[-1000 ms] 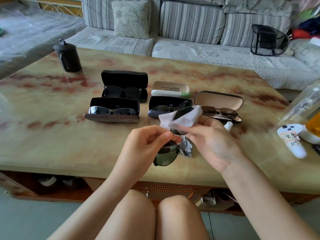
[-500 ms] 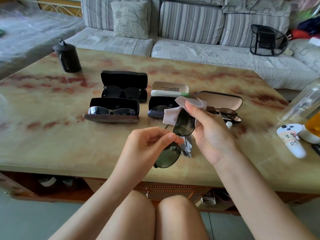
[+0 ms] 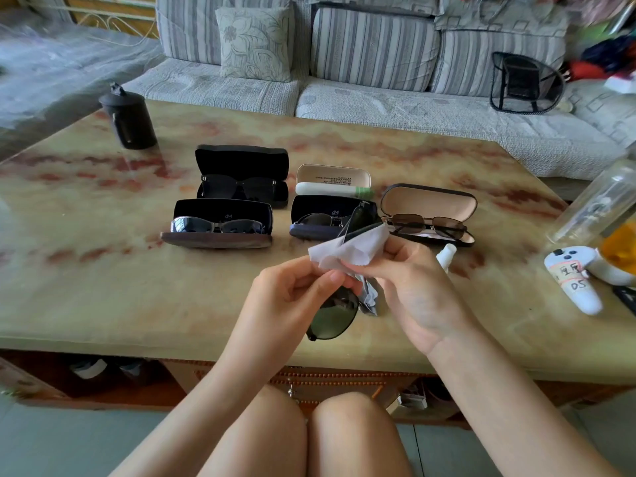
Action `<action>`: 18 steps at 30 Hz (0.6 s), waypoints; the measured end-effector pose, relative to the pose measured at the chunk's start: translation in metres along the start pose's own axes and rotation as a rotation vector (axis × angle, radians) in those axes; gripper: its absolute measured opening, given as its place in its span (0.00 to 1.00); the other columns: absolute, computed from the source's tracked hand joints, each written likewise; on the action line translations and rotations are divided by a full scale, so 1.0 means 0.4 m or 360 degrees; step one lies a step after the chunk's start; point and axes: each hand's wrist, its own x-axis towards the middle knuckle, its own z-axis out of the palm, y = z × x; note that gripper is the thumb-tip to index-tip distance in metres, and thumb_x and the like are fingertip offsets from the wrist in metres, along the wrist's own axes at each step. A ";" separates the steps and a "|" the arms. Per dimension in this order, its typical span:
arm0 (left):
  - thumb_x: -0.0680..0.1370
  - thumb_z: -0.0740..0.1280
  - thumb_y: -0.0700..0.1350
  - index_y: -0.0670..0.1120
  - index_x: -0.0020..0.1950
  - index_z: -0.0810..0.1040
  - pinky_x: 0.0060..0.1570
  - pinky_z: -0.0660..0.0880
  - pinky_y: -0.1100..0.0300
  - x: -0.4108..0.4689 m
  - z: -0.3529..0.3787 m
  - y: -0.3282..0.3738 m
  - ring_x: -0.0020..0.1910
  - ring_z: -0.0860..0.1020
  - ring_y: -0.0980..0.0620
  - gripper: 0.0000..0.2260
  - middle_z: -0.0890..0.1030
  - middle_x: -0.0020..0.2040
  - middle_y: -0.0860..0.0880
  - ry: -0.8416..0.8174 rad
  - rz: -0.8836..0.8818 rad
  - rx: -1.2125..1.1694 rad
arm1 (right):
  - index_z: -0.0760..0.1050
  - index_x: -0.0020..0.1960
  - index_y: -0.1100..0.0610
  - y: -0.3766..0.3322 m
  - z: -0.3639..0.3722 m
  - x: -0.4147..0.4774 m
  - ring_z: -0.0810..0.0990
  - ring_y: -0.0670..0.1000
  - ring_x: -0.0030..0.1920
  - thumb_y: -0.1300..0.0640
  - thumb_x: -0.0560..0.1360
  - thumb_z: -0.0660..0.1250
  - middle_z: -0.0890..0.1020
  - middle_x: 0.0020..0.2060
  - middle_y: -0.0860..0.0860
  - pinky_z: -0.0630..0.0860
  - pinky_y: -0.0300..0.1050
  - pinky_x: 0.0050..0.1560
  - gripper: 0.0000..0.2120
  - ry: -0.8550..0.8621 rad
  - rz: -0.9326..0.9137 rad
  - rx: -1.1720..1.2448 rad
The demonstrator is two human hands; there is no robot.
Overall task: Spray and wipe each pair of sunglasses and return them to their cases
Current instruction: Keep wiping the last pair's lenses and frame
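Note:
My left hand (image 3: 292,290) pinches a pair of green-lensed aviator sunglasses (image 3: 332,316) near the bridge, above the table's front edge. My right hand (image 3: 413,287) holds a grey wiping cloth (image 3: 351,251) folded over the upper lens, which is mostly hidden. Behind them stand several open cases: two black ones (image 3: 241,166) (image 3: 220,215) at the left with sunglasses inside, a dark blue one (image 3: 323,218) with sunglasses, a cream-lined one (image 3: 430,204) with brown-lensed glasses, and a small beige case (image 3: 332,177). A small white spray bottle (image 3: 446,254) lies just behind my right hand.
The marble-patterned table (image 3: 103,270) carries a black cylinder (image 3: 128,120) at the back left. At the right edge sit a white controller (image 3: 573,277), a clear jar (image 3: 599,201) and an orange object (image 3: 621,247). A striped sofa (image 3: 344,80) stands behind.
My right hand has brought the cloth down over the upper lens again, after lifting it and baring the lens half a second ago. The left hand stays in place.

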 end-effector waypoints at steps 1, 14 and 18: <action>0.78 0.66 0.46 0.46 0.45 0.84 0.56 0.78 0.52 0.001 -0.002 0.000 0.48 0.84 0.55 0.08 0.86 0.44 0.52 -0.0026 0.0005 0.0017 | 0.84 0.40 0.58 -0.006 0.003 0.002 0.83 0.57 0.48 0.60 0.60 0.73 0.85 0.44 0.60 0.81 0.55 0.49 0.09 -0.0032 0.0016 0.0045; 0.79 0.65 0.42 0.46 0.44 0.84 0.53 0.79 0.55 0.005 -0.009 0.010 0.46 0.83 0.57 0.08 0.86 0.43 0.54 0.0034 0.0026 0.0083 | 0.79 0.59 0.62 -0.016 0.021 0.041 0.83 0.53 0.56 0.58 0.75 0.65 0.83 0.55 0.60 0.79 0.39 0.50 0.15 0.0201 -0.0051 0.0436; 0.79 0.64 0.39 0.45 0.43 0.83 0.51 0.79 0.61 0.011 -0.009 0.012 0.46 0.83 0.57 0.09 0.86 0.43 0.53 0.0093 0.0034 0.0018 | 0.78 0.59 0.61 -0.006 0.015 0.046 0.81 0.52 0.59 0.61 0.80 0.61 0.83 0.57 0.57 0.74 0.45 0.63 0.12 0.0223 -0.0106 0.0481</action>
